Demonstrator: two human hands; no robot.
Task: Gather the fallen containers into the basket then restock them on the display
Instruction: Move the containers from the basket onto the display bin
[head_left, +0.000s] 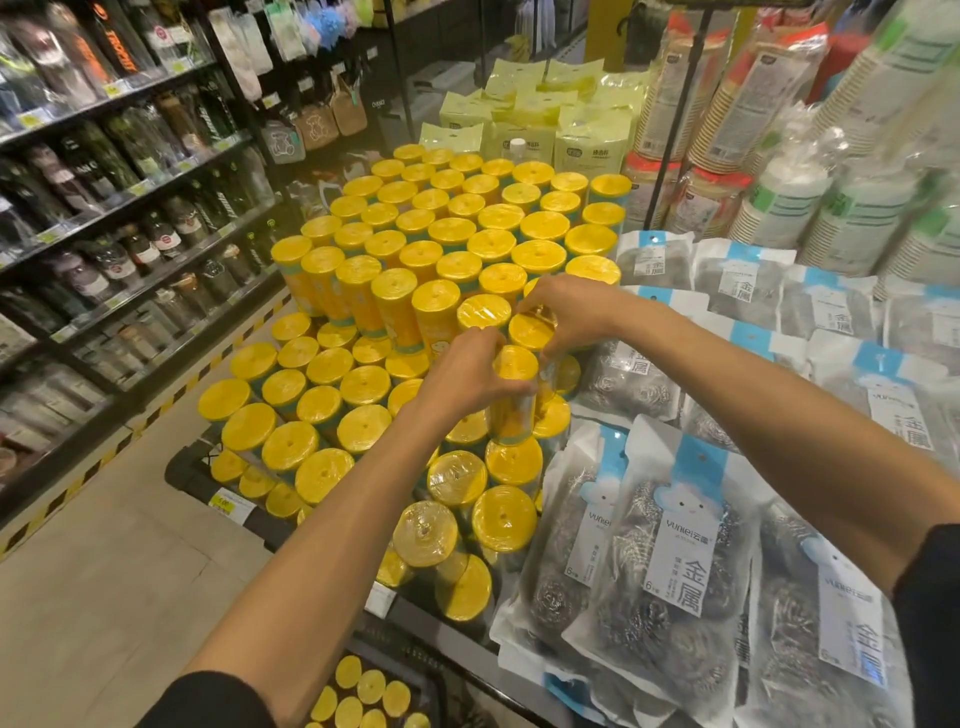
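Basket (434, 686) at bottom edge, several yellow containers (371, 686) inside, not yet restocked. Left hand (467, 371) grips one upright container (514, 400) over the display (179, 470) front rows. Right hand (566, 312) curls over tops just behind it — cannot tell what it holds. Best to lower it straight into a gap, kept vertical, neighbours steadied so nothing tips. Scourer packs (670, 561) right — taller yellow tier (467, 218) behind.
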